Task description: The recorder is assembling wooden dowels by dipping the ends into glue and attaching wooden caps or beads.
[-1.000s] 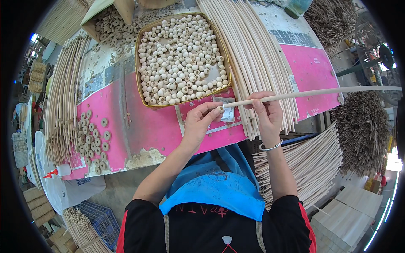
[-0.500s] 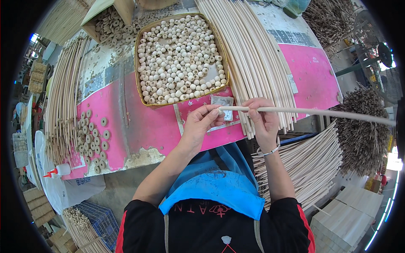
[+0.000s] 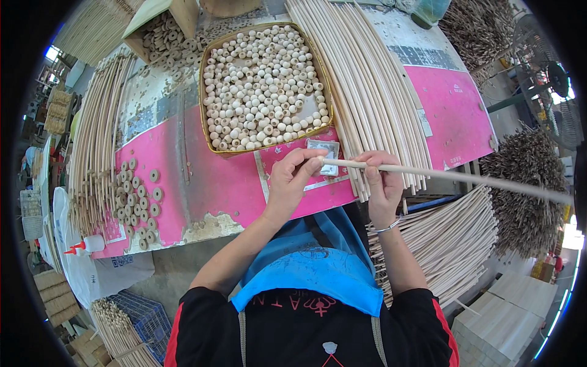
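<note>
A long pale wooden stick [image 3: 440, 174] slants out to the right across the table's front edge. Near its left end my right hand [image 3: 384, 183] is closed around it. My left hand [image 3: 292, 183] pinches a small pale wooden bead [image 3: 321, 161] at the stick's tip; the fingers hide most of it. Just behind the fingertips lies a small white dish [image 3: 331, 150] with a bluish content I cannot make out. Farther back, a shallow gold-rimmed tray [image 3: 204, 116] holds many round wooden beads [image 3: 263, 92] with holes.
Bundled sticks [image 3: 367, 92] lie right of the tray, more sticks [image 3: 98, 134] at far left. Wooden rings [image 3: 137, 196] sit loose on the pink tabletop [image 3: 214, 196]. A red-tipped white bottle [image 3: 92, 244] stands at the left edge. Sticks [image 3: 440, 244] lie below right, near a fan [image 3: 553, 79].
The stick's far right end has dipped toward me, and my right hand has shifted slightly. My left hand keeps its pinch at the tip. The view has moved a little.
</note>
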### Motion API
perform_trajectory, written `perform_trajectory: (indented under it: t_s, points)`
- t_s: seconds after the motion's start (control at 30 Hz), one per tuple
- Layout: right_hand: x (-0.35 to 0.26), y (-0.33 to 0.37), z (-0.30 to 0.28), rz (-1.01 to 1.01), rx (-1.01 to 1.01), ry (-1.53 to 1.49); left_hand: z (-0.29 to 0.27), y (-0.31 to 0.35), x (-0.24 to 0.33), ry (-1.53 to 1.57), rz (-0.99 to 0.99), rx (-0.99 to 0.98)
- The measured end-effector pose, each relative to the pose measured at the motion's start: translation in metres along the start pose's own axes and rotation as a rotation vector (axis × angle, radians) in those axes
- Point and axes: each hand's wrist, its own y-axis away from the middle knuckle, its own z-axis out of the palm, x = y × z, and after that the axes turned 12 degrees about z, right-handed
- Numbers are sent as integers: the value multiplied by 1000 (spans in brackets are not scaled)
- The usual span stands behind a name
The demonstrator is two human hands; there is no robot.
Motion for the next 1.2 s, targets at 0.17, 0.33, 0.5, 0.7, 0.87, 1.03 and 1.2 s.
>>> perform_trajectory:
  t_s: [0.17,0.33,0.5,0.7,0.87,1.03,1.2]
  points:
    - [7,10,16,113,197,-129,35,-4,9,379,40,109]
    - [-29,25,-10,614,-13,13,33,-15,13,494,-5,213]
    - [-82,67,-55,-131,432,859,-4,-36,24,401,19,202]
    - [-57,87,-133,-33,299,1203,-32,-50,48,226,96,214]
    - [-26,126,-126,57,301,1084,-29,-63,46,203,124,247]
    - [-5,147,-124,214,196,768,-28,-87,49,282,158,48]
    - [19,193,-116,488,280,388,25,-92,65,212,73,-230]
